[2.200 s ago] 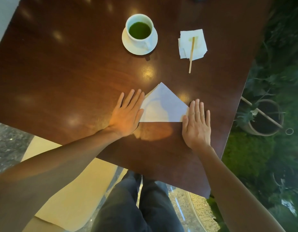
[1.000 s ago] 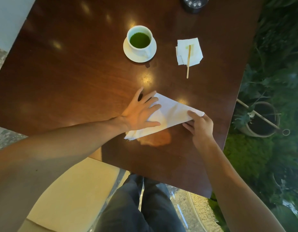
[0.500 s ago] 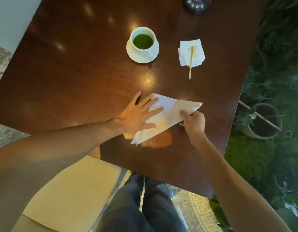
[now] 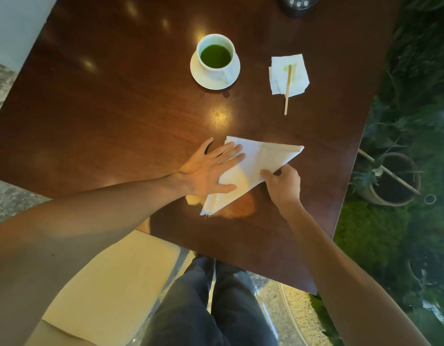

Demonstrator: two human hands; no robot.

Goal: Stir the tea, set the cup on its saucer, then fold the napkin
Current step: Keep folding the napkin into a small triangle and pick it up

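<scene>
Noted napkin [image 4: 255, 168] folded to a triangle on near part of table [image 4: 103, 116]. Left hand [image 4: 211, 171] flat, fingers straight, pressing its left portion. Right hand [image 4: 283, 182] pinching its right edge. Farther off, cup [image 4: 216, 57] of green tea seated on saucer [image 4: 203, 78]; to the right, stir stick [image 4: 287, 89] resting across small paper napkin [image 4: 278, 76].

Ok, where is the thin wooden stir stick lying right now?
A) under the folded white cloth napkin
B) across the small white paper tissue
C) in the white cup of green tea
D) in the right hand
B: the thin wooden stir stick lies across the small white paper tissue, its near end on the dark wooden table, right of the white cup of green tea.
</scene>
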